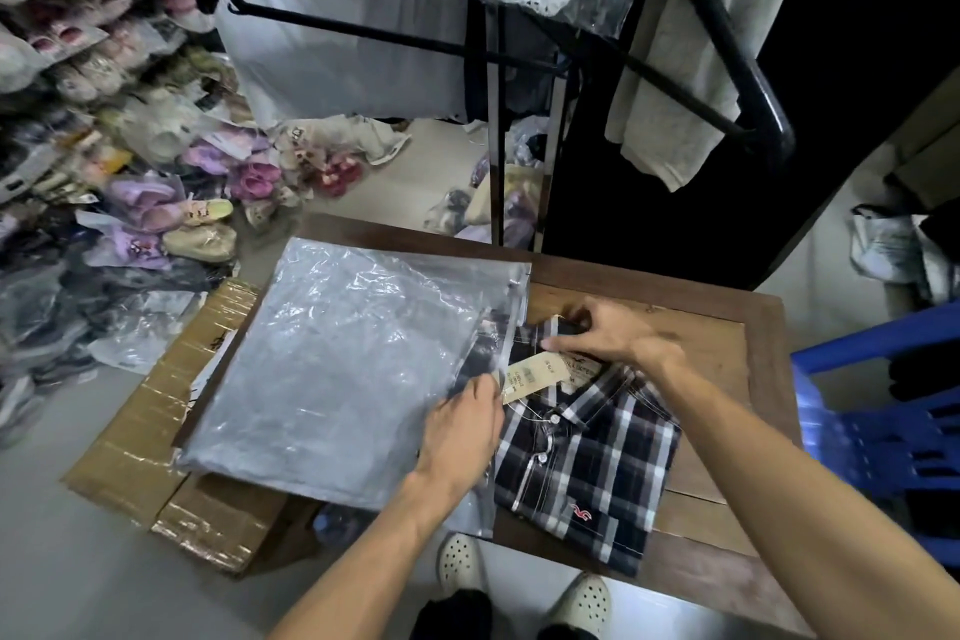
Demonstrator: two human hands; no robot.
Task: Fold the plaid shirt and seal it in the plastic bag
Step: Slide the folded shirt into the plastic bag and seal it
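On the brown wooden table (pixel 727 327), left hand (pixel 460 424) pinches the clear plastic bag (pixel 337 359) mouth; right hand (pixel 605 330) grips the folded navy-and-white plaid shirt (pixel 587 463) collar: hold the mouth wide, feed collar first

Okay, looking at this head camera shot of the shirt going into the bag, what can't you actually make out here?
Head view:
- Print on the paper tag: too small and blurred to read.
- Collar end of the plaid shirt: covered by the right hand and the plastic bag mouth; how far in it sits is unclear.
- Left hand fingertips: curled at the bag edge, grip hidden.
- Bag's seal strip: lost in glare.
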